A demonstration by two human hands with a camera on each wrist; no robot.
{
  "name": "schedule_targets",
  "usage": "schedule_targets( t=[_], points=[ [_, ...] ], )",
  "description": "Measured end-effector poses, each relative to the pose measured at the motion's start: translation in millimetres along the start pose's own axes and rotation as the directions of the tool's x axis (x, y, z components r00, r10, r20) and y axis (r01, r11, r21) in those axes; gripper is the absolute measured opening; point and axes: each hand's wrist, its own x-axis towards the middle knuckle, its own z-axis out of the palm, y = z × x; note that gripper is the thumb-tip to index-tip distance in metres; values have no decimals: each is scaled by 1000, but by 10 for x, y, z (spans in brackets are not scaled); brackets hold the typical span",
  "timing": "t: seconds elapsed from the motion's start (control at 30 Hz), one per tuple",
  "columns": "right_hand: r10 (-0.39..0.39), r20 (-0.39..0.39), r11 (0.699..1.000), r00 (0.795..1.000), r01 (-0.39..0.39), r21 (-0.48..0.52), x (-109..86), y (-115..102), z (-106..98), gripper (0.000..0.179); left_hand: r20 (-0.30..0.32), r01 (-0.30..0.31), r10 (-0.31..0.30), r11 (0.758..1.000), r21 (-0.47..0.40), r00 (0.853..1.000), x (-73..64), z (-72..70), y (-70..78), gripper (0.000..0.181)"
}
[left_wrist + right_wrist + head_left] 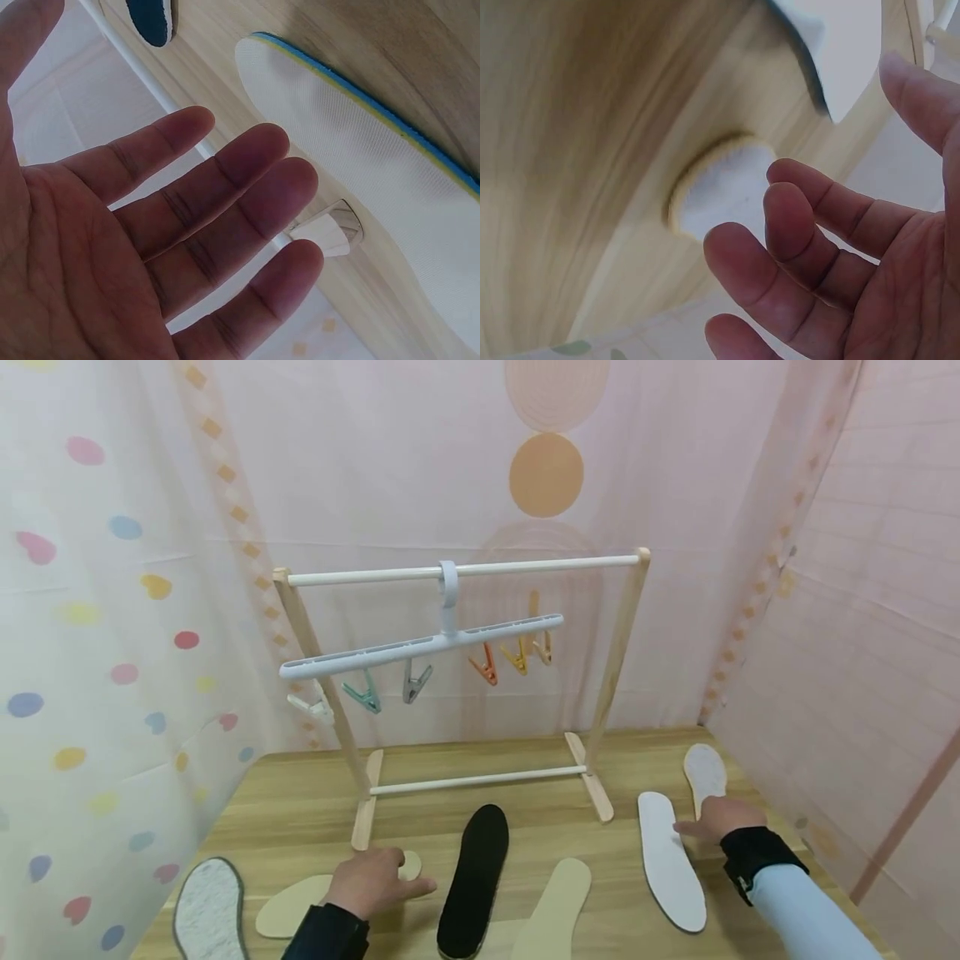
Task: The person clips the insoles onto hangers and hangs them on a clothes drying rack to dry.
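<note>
Only the head view takes in the wooden rack (pixel 617 668), the pale hanger (pixel 390 652) on its top bar, the coloured clips (pixel 487 667) beneath, and the black insole (pixel 474 877) lying on the bench (pixel 292 810) between the hands. There the cream insole (pixel 291 908) shows on both sides of the left hand (pixel 371 883), its middle hidden. The left wrist view shows a thick insole (pixel 360 135) with a blue and yellow edge (whether it is the cream one, I cannot tell). The right wrist view reveals a tan rim on the small insole (pixel 731 187), which lies by the right hand (pixel 720 821), near the white insole (pixel 671 860).

Both hands reach forward, backs up, palms free of any object. The left fingers are extended, slightly spread, the thumb pointing towards the black insole; the right fingers bend loosely.
</note>
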Motion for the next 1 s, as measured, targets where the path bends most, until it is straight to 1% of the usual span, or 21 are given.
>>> schedule_targets(
  t=[0.17, 0.37, 0.53, 0.63, 0.83, 1.0],
  points=[
    [-11, -13, 1000, 1000, 11, -19, 113, 143, -25, 57, -18, -6, 6, 1000, 0, 1000, 4, 19, 13, 58],
    [18, 23, 1000, 1000, -18, -14, 164, 204, -151, 64, -31, -10, 11, 1000, 7, 999, 3, 48, 17, 57],
    [21, 37, 1000, 999, -20, -16, 178, 242, -240, 57, -44, -19, 19, 1000, 11, 999, 1, 69, 17, 55],
    [13, 44, 1000, 999, -13, -15, 213, 280, -266, 55, -36, -14, 14, 1000, 9, 999, -2, 73, 25, 56],
    [10, 52, 1000, 999, -11, 2, 412, 448, -227, 63, -30, -6, 6, 1000, 11, 1000, -17, 68, 52, 57],
    [23, 70, 999, 997, -24, 21, 558, 549, -197, 72, -46, -8, 8, 1000, 15, 999, -9, 84, 41, 56]
  ],
)
